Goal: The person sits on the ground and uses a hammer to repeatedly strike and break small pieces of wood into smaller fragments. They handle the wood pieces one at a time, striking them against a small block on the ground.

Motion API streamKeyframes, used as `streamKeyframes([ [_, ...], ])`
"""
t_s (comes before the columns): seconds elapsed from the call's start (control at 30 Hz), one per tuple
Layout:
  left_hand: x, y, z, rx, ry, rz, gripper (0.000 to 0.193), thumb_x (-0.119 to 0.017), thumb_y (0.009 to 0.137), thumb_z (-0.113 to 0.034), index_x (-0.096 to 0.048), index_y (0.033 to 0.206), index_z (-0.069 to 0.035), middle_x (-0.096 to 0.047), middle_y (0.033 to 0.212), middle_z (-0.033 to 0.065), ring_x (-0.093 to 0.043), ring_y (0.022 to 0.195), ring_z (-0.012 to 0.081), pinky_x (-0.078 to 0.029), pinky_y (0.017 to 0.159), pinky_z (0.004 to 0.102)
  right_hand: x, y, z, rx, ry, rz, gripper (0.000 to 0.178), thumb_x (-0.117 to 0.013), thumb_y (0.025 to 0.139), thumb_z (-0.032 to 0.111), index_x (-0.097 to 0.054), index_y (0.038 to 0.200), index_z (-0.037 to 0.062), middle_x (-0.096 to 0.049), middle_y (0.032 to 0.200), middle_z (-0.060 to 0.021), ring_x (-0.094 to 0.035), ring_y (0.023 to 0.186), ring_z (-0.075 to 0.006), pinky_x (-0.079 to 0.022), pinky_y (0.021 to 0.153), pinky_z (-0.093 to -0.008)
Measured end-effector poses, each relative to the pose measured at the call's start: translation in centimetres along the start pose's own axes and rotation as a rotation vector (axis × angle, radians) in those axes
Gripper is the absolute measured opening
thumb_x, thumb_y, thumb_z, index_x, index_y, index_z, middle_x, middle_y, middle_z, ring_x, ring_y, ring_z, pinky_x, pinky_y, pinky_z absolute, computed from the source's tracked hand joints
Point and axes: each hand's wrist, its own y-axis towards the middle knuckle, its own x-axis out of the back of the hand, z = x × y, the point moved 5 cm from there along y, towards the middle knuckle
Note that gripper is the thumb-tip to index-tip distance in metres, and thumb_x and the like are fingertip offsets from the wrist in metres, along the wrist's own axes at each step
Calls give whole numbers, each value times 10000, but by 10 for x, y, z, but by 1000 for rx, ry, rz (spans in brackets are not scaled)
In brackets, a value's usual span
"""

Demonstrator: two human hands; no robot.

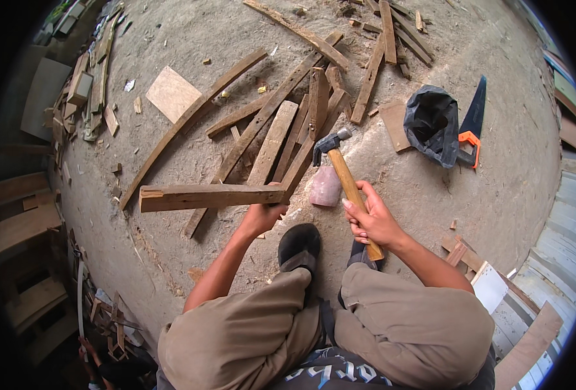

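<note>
My right hand (372, 218) is wrapped round the wooden handle of a claw hammer (348, 175), whose dark metal head points up and away from me. My left hand (265, 218) grips a wooden beam (210, 197) from below, near its right end. There the beam meets another length of wood (301, 166) running away from me at an angle; whether the two are joined I cannot tell. Between this wood and the hammer, a pinkish block (326, 187) sits on the ground. My left fingers are partly hidden by the beam.
Several loose planks (272, 143) lie ahead, with a thin square board (173, 94) to their left. At the right are a black bag (431, 123) and an orange-handled saw (474, 123). Scrap wood (80, 84) lines the left edge. Another person's hands (88, 349) show at lower left.
</note>
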Motion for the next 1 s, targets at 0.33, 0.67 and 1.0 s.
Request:
streamKeyframes([
  [0.33, 29, 15, -13, -360, 190, -468, 401, -904, 711, -212, -583, 852, -17, -646, 731, 37, -579, 691, 90, -492, 594, 290, -36, 2, -16, -193, 322, 14, 556, -295, 999, 642, -439, 1003, 105, -381, 638, 10, -323, 386, -67, -339, 365, -243],
  [0.67, 55, 37, -27, -613, 251, -382, 370, -900, 710, -195, -595, 841, -31, -605, 730, 22, -545, 672, 116, -474, 605, 309, -57, -3, -3, -192, 339, -25, 597, -310, 954, 715, -410, 938, 127, -368, 616, 21, -309, 386, -74, -336, 377, -258],
  [1.0, 50, 38, -55, -639, 295, -335, 379, -889, 728, -284, -645, 827, -12, -644, 713, 87, -606, 641, 192, -493, 587, 352, -48, -14, 6, -189, 300, -66, 569, -264, 978, 692, -384, 902, 141, -331, 588, 24, -247, 372, -79, -313, 373, -264],
])
